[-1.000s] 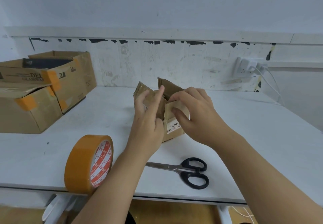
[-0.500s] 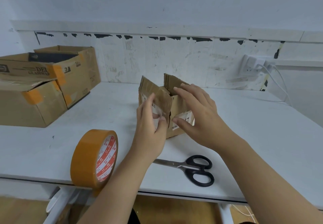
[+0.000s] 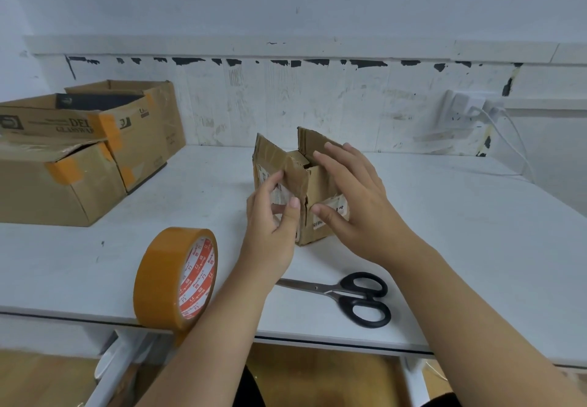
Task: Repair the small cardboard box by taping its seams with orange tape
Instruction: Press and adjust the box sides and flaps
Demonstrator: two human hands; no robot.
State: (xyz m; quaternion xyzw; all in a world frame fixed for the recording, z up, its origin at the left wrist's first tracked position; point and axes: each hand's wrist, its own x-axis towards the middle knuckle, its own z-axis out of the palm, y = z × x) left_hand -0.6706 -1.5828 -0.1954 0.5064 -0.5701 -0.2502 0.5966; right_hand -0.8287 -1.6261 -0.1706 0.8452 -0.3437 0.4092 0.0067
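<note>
Both hands, left hand (image 3: 273, 216) and right hand (image 3: 352, 197), cup the small cardboard box (image 3: 320, 184) with spread fingers, untaped; orange tape roll (image 3: 176, 279) and scissors (image 3: 352, 298) lie untouched nearer the person.

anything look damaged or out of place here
The small box has a split corner seam facing the camera, and its top flaps stand open with ragged edges. The tape roll stands on edge at the table front, slightly overhanging.
</note>
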